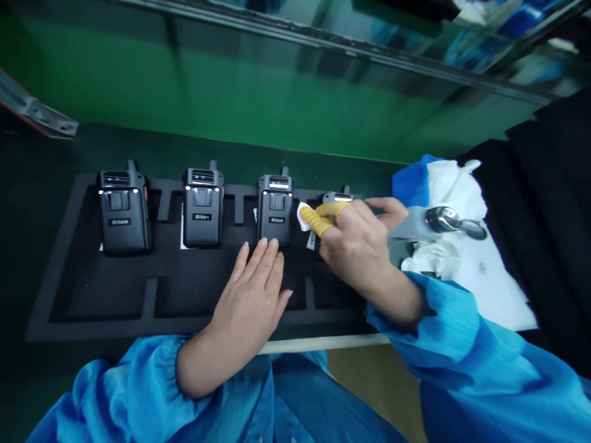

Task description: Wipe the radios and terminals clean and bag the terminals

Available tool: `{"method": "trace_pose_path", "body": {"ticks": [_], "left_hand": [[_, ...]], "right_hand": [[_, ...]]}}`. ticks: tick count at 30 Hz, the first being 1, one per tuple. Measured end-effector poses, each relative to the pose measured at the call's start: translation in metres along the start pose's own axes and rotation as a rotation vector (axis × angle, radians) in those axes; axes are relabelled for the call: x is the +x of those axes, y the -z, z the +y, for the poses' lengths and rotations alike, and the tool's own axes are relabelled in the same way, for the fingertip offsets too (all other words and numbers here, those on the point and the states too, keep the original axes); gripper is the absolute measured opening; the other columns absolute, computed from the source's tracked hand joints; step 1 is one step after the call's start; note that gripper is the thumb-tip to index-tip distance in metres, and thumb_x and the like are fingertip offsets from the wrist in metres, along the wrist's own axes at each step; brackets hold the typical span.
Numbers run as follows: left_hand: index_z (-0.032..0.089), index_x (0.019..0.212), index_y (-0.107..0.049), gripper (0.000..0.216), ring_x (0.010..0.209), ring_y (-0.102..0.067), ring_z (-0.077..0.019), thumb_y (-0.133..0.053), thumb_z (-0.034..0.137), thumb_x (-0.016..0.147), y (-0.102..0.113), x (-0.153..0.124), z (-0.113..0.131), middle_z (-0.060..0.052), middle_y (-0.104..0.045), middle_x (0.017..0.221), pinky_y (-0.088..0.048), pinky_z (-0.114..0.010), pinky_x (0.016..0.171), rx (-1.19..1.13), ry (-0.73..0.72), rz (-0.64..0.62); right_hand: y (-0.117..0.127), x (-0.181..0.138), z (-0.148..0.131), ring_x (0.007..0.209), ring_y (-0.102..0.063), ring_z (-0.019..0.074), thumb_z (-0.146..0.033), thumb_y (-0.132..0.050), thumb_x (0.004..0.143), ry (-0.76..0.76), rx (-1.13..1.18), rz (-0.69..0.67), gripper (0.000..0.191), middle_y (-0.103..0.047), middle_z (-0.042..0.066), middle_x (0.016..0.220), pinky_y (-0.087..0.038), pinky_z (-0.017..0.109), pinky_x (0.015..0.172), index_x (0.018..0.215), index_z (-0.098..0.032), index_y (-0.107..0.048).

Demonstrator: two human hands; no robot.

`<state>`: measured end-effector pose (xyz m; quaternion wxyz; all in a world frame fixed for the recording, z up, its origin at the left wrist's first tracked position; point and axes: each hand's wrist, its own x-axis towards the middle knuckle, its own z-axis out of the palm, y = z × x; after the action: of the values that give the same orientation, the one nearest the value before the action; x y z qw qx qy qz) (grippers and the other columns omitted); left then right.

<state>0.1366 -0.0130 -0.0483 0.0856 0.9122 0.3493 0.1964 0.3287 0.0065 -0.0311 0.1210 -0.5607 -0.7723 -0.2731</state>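
Observation:
Several black handheld radios lie in a row in a dark foam tray [152, 301]. The left radio [124, 224], the second radio [202, 215] and the third radio [276, 212] bear a "Riton" label. Flat and stretched out, the fingers of my left hand [252, 292] touch the lower edge of the third radio. My right hand [357, 243], with yellow finger cots on two fingers, pinches a small white wipe [303, 216] between the third and fourth radios. Most of the fourth radio [338, 197] is hidden behind that hand; its top and antenna show.
To the right stand a dispenser bottle with a metal top [443, 219], white cloths [489, 277] and a blue item [410, 181]. Black sheets [554, 203] are stacked at the far right. A green panel [221, 104] rises behind the tray, and a metal bracket [50, 117] juts in at left.

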Motion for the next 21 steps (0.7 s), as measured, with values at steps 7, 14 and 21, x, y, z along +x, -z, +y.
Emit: {"method": "trace_pose_path", "body": {"ticks": [7,14,21], "left_hand": [[0.003,0.119,-0.058,0.036,0.123,-0.054,-0.0301,-0.041,0.026,0.096,0.026,-0.019,-0.024,-0.016,-0.061,0.129,-0.036,-0.057,0.109,0.025,0.072,0.116],[0.002,0.12,-0.057,0.039,0.122,-0.055,-0.0311,-0.042,0.029,0.096,0.031,-0.039,-0.058,-0.018,-0.06,0.13,-0.036,-0.057,0.107,0.148,0.164,0.114],[0.005,0.12,-0.057,0.037,0.12,-0.057,-0.0285,-0.041,0.027,0.096,0.028,-0.039,-0.059,-0.014,-0.062,0.129,-0.039,-0.051,0.106,0.125,0.164,0.135]], "right_hand": [[0.008,0.056,-0.016,0.076,-0.048,0.0166,-0.013,-0.037,0.087,-0.005,0.21,-0.076,0.036,-0.062,0.004,0.08,-0.024,0.043,0.082,0.073,-0.021,-0.07],[-0.035,0.112,-0.06,0.086,-0.045,0.0163,-0.018,-0.032,0.096,0.117,0.233,-0.064,0.04,-0.06,0.003,0.086,-0.018,0.044,0.09,0.083,-0.022,-0.07],[-0.046,0.119,-0.067,0.082,-0.041,0.0132,-0.014,-0.043,0.093,0.342,0.134,0.072,0.032,-0.057,-0.001,0.077,-0.014,0.039,0.093,0.07,-0.02,-0.064]]}}
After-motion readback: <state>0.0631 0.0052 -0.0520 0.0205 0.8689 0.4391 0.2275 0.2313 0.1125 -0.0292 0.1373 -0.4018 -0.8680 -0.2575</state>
